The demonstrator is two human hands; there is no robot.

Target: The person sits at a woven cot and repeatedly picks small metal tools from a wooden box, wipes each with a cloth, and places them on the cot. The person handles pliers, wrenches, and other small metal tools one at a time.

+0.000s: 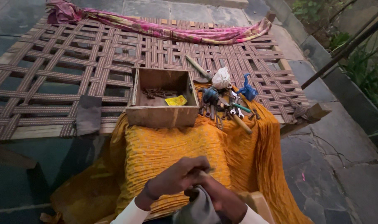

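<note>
Left hand [176,178] is closed in a fist round a thin pale handle or rod, only the tip showing past the knuckles. Right hand [222,201] sits just beneath and to the right, fingers curled and gripping a grey cloth [199,209] that is bunched against the rod; what tool the rod belongs to is hidden. Both hands work at the near edge, over the orange cloth [172,153] that drapes down from the woven cot [52,70]. Judgement: the step in hand looks like wiping the rod with the cloth. To do it well, keep the left fist firm and steady, wrap the cloth fully round the shaft, and draw it along the length while turning the shaft, so no side is missed. Farther out, a wooden box [162,105] stands on the orange cloth, holding rusty chain links [153,93] and a yellow packet [176,100]. Just right of the box lies a heap of tools [224,110]: spanners, a wooden-handled hammer, a white rag bundle, a blue piece. A dark cloth [88,115] lies at the left, a pink fabric [164,30] along the far edge.
</note>
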